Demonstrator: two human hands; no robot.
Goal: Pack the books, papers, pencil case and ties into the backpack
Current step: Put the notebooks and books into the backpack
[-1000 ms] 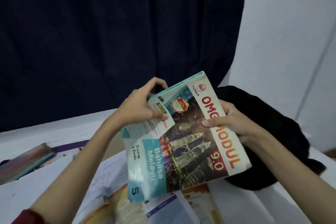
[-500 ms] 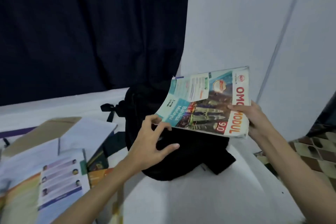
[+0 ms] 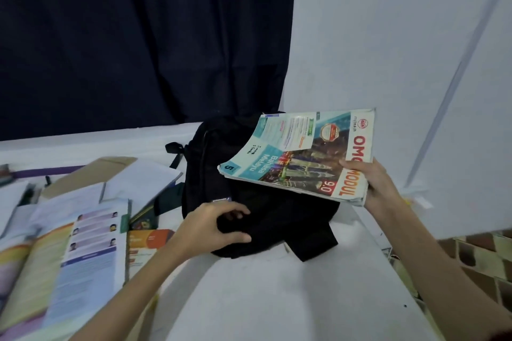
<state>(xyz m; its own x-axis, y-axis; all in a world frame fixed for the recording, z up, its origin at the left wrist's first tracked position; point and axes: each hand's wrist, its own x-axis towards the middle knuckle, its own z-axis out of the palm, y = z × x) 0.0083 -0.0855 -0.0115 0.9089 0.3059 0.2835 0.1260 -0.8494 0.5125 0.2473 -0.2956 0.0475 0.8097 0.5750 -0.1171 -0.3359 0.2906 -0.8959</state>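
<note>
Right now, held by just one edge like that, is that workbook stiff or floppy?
Probably floppy: the workbook, gripped at one edge by the right hand, curls up at its far corners. Its worn, fanned page edges suggest a soft paper cover. It seems fairly light, since one hand alone holds it over the backpack.

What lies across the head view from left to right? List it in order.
Open textbook with portrait photos → orange booklet → left hand gripping the black backpack → Bahasa Melayu OMG Modul workbook held over it → right hand pinching the workbook's edge.
</note>
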